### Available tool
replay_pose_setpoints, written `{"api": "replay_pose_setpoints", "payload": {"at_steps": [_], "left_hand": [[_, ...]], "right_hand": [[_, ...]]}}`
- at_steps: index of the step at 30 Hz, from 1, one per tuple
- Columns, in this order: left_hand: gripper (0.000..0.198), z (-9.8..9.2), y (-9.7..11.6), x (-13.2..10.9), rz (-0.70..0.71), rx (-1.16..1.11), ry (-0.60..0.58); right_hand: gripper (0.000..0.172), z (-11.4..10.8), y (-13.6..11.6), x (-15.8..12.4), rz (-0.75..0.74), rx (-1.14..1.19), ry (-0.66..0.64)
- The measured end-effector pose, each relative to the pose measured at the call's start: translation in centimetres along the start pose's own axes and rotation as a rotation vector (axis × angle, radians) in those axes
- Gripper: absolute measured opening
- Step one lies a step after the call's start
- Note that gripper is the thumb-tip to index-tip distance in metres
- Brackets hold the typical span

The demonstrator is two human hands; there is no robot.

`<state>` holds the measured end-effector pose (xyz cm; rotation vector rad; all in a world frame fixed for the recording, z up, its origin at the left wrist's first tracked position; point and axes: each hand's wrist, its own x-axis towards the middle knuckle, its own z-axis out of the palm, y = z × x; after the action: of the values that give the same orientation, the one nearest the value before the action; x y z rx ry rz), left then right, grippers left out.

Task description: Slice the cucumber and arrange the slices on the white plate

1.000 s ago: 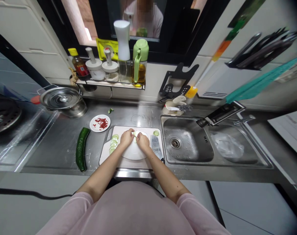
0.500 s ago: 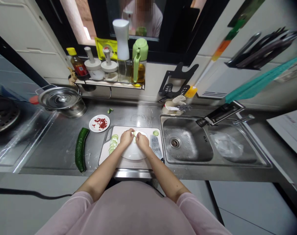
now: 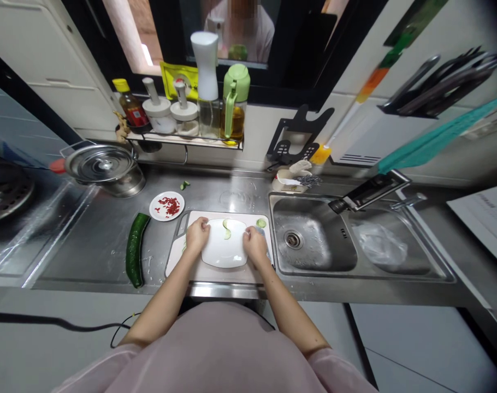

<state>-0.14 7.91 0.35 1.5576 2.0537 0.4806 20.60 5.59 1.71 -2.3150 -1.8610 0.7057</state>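
A white square plate (image 3: 222,254) lies on the cutting board (image 3: 213,274), with two thin curved cucumber pieces (image 3: 226,234) near its far side. My left hand (image 3: 197,237) closes its fingers at the plate's left rim. On the opposite rim, my right hand (image 3: 255,245) grips with thumb and fingers together. Behind the left hand, most of the sliced cucumber on the board is hidden. The knife blade (image 3: 261,232) beside the right hand is largely covered. A cucumber end piece (image 3: 261,222) sits at the board's far right corner.
A whole cucumber (image 3: 136,251) and a small plate of red chopped pieces (image 3: 167,206) are left of the board. The sink (image 3: 314,262) adjoins its right side. Further back stand a lidded pot (image 3: 117,183) and a shelf of bottles and jars (image 3: 191,136).
My hands have parted from over the cucumber pieces at the plate's far side and moved out to its left and right rims. The cucumber pieces now lie uncovered on the plate.
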Motion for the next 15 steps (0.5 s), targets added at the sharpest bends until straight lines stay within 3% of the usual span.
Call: {"api": "replay_pose_setpoints", "payload": {"at_steps": [6,15], "left_hand": [[0.033,-0.9,-1.2,-2.9,-0.097,0.171,-0.078],[0.036,-0.6,-1.6,-3.6,-0.103,0.22,-0.079]], "right_hand": [[0.033,0.0,1.2,-1.4,0.057,-0.033,-0.065],[0.036,0.1,0.8,-0.8,0.052,-0.038,-0.086]]}}
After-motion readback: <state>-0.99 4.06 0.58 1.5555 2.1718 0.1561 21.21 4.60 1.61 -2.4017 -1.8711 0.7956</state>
